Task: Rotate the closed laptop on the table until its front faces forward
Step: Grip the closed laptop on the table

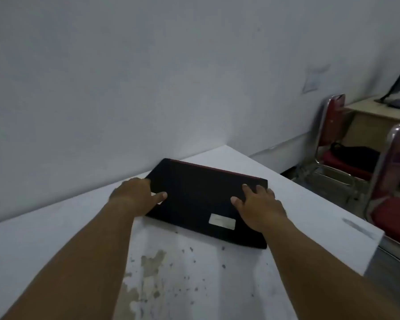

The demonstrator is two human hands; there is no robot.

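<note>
The closed black laptop w/ a red strip along its far edge and a silver sticker near the front (203,202) lies flat on the white, stained tabletop (310,215), skewed to the table edges, its far-left corner close to the grey wall (125,77).

Left hand (134,195) is at the laptop's left short edge, thumb stretched onto the lid, fingers curled round the side; can't tell if they hook under. Right hand (259,209) lies spread, palm down on the lid's right part, pressing, not gripping.

Step in hand, prob.: mid-turn or just starting it; which edge is the front isn't clear. Next move needs both hands pivoting it flat, sliding not lifting.

Room: wall blocks far-left corner swing, so pull it toward the person first. Table's right edge is near; red chrome-framed chairs (346,144) stand beyond. Bare stained surface in front gives space.
</note>
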